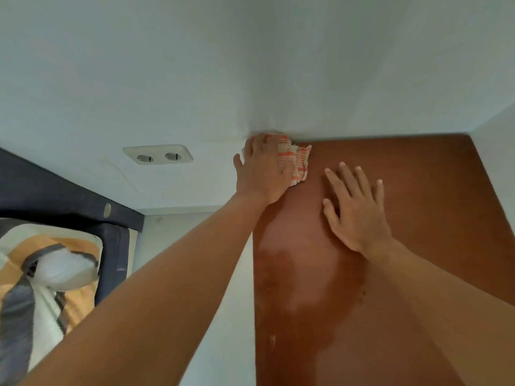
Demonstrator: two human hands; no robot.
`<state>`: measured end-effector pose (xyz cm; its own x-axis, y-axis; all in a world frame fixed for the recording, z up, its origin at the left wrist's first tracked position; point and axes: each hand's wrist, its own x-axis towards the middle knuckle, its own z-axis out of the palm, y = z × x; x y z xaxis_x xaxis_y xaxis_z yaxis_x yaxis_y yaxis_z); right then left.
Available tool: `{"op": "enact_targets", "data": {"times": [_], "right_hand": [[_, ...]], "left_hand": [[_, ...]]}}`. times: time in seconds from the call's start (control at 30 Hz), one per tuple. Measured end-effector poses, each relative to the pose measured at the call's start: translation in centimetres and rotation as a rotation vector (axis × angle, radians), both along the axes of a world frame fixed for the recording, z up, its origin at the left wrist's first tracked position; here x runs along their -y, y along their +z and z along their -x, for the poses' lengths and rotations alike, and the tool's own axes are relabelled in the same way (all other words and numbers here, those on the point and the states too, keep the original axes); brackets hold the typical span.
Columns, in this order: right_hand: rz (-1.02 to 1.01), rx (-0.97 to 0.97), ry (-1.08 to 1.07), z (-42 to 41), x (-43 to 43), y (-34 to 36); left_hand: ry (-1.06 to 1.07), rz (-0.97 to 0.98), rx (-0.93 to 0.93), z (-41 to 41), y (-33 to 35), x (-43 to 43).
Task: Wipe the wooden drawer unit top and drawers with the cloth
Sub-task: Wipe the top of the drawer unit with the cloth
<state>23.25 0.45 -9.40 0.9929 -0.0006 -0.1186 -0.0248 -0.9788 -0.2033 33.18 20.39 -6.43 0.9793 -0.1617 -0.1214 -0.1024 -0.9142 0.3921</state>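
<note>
The reddish-brown wooden top of the drawer unit fills the right half of the view, with a paler damp-looking patch along its left side. My left hand presses an orange-and-white checked cloth onto the far left corner of the top, against the wall. My right hand lies flat on the wood just right of the cloth, fingers spread and holding nothing. The drawers themselves are out of view.
A pale wall runs behind the unit and turns a corner at the right. A double wall socket sits left of the cloth. A dark bed frame with patterned orange, grey and white bedding stands at the lower left.
</note>
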Motion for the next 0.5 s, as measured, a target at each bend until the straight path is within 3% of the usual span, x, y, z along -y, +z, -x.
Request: {"op": "enact_targets", "data": {"times": [0.13,0.5], "right_hand": [[0.034,-0.010,0.011,0.4,0.7,-1.5],[-0.012,0.062,0.016,0.4,1.0,-1.9]], "left_hand": [[0.014,-0.096,-0.186,0.3,-3.1,2.1],[0.014,-0.177,-0.029,3.6,-4.4,2.4]]}}
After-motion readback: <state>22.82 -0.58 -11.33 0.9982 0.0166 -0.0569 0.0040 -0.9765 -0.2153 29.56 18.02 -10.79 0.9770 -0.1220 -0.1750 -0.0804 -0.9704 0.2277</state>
